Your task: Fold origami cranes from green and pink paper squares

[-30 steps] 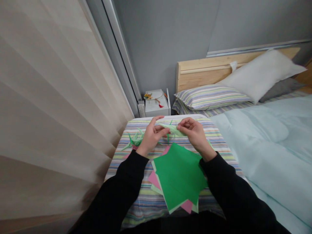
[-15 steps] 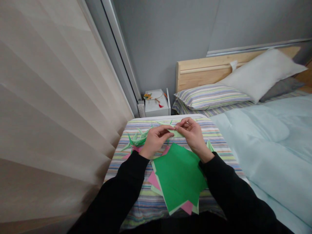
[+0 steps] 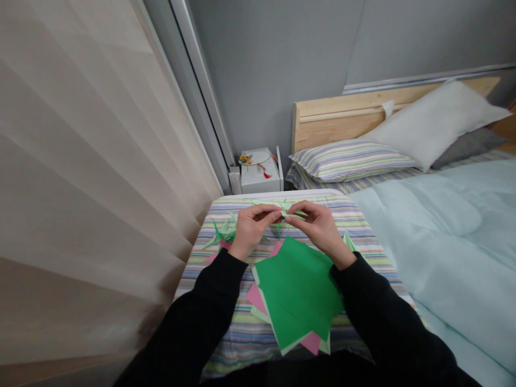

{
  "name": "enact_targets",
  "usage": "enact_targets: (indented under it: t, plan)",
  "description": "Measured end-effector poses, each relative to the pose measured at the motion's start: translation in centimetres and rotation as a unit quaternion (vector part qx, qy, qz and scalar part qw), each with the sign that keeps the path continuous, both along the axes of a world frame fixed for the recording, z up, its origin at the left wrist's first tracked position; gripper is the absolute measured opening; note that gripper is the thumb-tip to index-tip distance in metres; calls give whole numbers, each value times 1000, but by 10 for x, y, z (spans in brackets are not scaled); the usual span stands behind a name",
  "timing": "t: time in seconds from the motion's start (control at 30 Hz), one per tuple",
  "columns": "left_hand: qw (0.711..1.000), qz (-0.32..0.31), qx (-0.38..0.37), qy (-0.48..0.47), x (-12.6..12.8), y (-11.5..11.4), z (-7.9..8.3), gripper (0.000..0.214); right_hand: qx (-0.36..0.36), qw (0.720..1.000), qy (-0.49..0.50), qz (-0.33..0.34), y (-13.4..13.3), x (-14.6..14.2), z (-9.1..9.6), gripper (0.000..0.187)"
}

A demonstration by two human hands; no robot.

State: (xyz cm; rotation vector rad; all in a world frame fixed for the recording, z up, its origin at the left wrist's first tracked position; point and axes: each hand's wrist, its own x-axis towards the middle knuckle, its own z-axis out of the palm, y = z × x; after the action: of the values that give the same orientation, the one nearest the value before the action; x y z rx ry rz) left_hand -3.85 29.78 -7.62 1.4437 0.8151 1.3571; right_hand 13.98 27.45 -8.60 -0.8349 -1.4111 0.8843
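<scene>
Between my two hands is a small folded piece of light green paper [image 3: 297, 213], held above the far part of the table. My left hand [image 3: 253, 228] pinches its left end with thumb and forefinger. On the right side, my right hand [image 3: 317, 226] grips it with the fingers closed, partly covering it. Beyond and below the hands lie more green folded papers, partly hidden. A pile of folded green paper pieces [image 3: 226, 232] with pointed tips sits left of my left hand. Nearer to me lies a stack of green, pink and pale green paper sheets [image 3: 298, 293].
A striped cloth covers the small table [image 3: 226, 344]. A folded pale green piece [image 3: 349, 242] lies near its right edge. The bed [image 3: 455, 215] stands to the right, a curtain [image 3: 100, 177] hangs on the left, and a white nightstand [image 3: 260, 177] is behind.
My left hand has shifted slightly left, and both thumbs and forefingers have changed their grip on the pale green paper. It now looks narrower, seen more edge-on.
</scene>
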Motion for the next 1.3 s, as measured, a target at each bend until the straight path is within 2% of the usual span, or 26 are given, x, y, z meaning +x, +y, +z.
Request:
enact_targets:
  t: [0.23,0.53,0.77,0.93,1.03,1.2,1.3]
  plan:
    - [998,-44,14,39,-3,0,0,20,4,1000,-20,-18,-1,1,-2,14]
    - [997,-20,11,69,-3,4,-5,17,2,997,-64,-48,2,1,-2,19]
    - [999,-7,22,48,0,2,-5,18,-27,999,-10,-40,2,-1,-2,23]
    - [998,-17,29,53,0,3,-5,12,-24,998,-1,-56,3,-1,-4,19]
    - [997,-3,39,69,-1,3,-5,11,-26,999,-17,-42,3,0,-3,19]
    - [997,-2,42,70,-1,2,-4,18,-72,997,-6,6,2,0,-1,23]
    - [998,-14,27,63,-1,1,-4,21,-75,997,7,-2,2,0,-1,24]
